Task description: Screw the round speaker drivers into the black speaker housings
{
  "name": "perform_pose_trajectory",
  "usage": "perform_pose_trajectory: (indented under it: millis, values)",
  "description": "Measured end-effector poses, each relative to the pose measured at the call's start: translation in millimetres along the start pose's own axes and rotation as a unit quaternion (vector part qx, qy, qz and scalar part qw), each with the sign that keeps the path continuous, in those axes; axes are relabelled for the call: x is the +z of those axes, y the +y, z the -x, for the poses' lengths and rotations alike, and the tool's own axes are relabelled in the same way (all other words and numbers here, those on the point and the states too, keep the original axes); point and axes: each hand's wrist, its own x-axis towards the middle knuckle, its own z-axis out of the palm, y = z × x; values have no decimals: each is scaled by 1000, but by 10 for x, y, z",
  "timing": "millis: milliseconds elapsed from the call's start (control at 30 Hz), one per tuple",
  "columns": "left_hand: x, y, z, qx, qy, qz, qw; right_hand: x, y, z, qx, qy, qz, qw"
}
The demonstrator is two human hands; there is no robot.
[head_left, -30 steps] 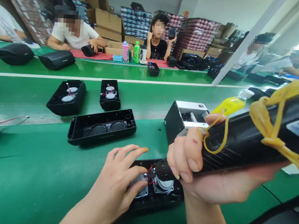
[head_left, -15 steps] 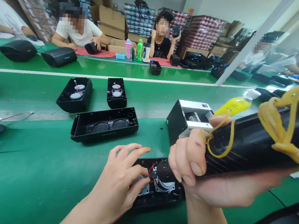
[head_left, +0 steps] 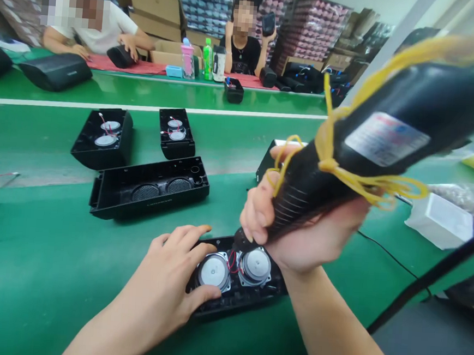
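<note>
My right hand (head_left: 318, 238) is wrapped round a black electric screwdriver (head_left: 301, 196) with yellow rubber bands tied on it. The tool slants down to the left, its nose between two silver round speaker drivers at the far edge of a black speaker housing (head_left: 247, 298); the bit's tip is hidden. My left hand (head_left: 172, 271) lies over the housing's left end, thumb and fingers apart around the left driver (head_left: 214, 271). Red wires (head_left: 233, 262) run between it and the right driver (head_left: 256, 265).
Beyond stand an open housing with grilles (head_left: 153, 193) and two housings with drivers (head_left: 104, 140), (head_left: 177, 134). A black-and-silver device (head_left: 265, 163) is partly behind my right hand. To the right are a white box (head_left: 441, 221) and a cable (head_left: 390, 258). Two people sit across the green bench.
The screwdriver has moved left and tilted up more steeply, its nose shifting to the housing's far edge. My left thumb and forefinger have parted from near the wires and moved left around the left driver.
</note>
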Motion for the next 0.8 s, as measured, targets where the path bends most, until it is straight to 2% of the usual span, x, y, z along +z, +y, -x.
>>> perform_pose_trajectory:
  millis: [133, 333, 533, 700, 800]
  values:
    - [1, -21, -27, 4, -15, 16, 1000, -12, 126, 54, 39, 8, 57, 998]
    - [7, -55, -6, 31, 11, 25, 999, 7, 204, 38, 62, 51, 97, 992]
    - [16, -71, -5, 53, 28, 22, 998, -19, 259, 11, 94, 26, 76, 992]
    - [26, -69, 3, 51, 28, 15, 998, -83, 321, 14, 66, -2, 54, 996]
    - [35, -65, 7, 53, 32, 10, 998, -103, 311, 5, 81, -11, 59, 995]
